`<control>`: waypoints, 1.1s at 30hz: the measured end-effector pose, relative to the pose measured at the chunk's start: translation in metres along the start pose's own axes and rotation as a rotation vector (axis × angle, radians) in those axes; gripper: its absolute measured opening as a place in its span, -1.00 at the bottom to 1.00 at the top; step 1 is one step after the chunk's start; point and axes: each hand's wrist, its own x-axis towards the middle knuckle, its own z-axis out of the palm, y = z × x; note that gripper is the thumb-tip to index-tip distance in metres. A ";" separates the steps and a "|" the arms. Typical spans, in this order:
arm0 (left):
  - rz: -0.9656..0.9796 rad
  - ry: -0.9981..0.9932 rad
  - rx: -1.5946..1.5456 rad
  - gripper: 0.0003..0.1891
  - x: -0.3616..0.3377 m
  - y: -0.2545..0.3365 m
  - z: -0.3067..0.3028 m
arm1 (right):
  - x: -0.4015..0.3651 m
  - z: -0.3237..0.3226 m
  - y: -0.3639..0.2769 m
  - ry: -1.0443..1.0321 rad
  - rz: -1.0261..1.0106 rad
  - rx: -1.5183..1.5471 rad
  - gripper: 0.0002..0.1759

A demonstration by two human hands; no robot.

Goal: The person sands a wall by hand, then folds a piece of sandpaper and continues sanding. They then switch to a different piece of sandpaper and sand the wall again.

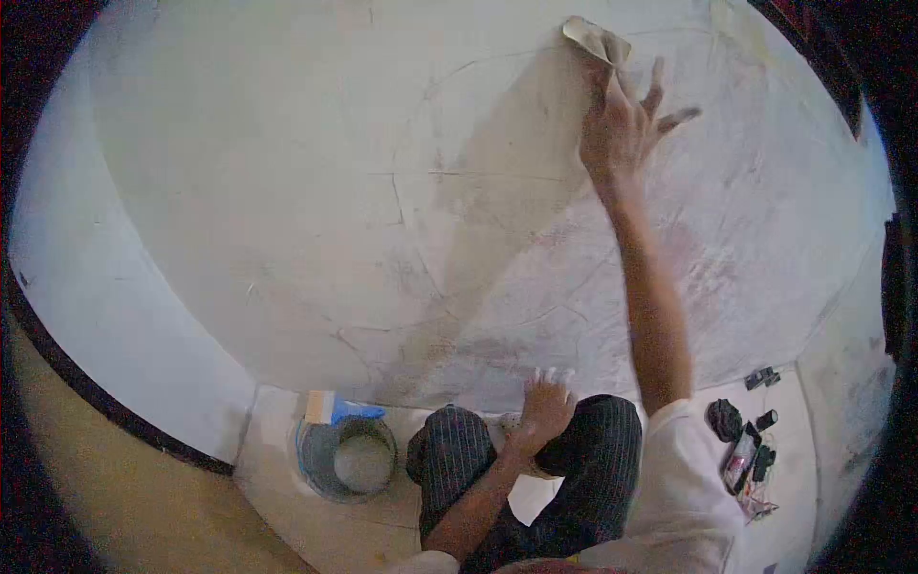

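Observation:
My right hand (617, 129) reaches high up the wall (335, 220), pinching a bent, pale sheet that looks like sandpaper (595, 40). Two of its fingers spread away from the sheet, which lies at the wall surface. Low down between my knees, my left hand (548, 407) has its fingers stretched forward, the tips whitened, near the foot of the wall. Nothing shows in it. Faint cracks and patchy pale and pinkish areas mark the wall.
On the floor to the left stands a bucket (308, 457) with pale contents. A blue-handled paintbrush (335, 409) lies across its rim. Several small dark items, including a black crumpled thing (724, 419), lie on the right. A white side wall (134, 306) rises at left.

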 end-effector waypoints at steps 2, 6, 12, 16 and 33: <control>0.014 -0.024 0.023 -0.49 0.006 -0.010 0.008 | -0.029 0.038 -0.002 0.237 -0.310 -0.325 -0.36; -0.070 -0.058 0.181 -0.45 -0.006 -0.006 -0.001 | -0.086 0.036 0.008 -0.122 -0.999 -0.387 -0.30; -0.022 -0.154 0.129 -0.41 -0.004 -0.006 0.002 | -0.044 0.040 -0.019 0.179 -0.234 -0.215 -0.39; -0.058 -0.120 0.289 -0.41 -0.006 -0.015 0.012 | -0.102 0.062 -0.013 -0.263 -0.756 -0.234 -0.27; -0.069 -0.170 0.130 -0.41 -0.013 -0.006 -0.008 | -0.037 0.052 -0.044 0.174 -0.419 -0.236 -0.28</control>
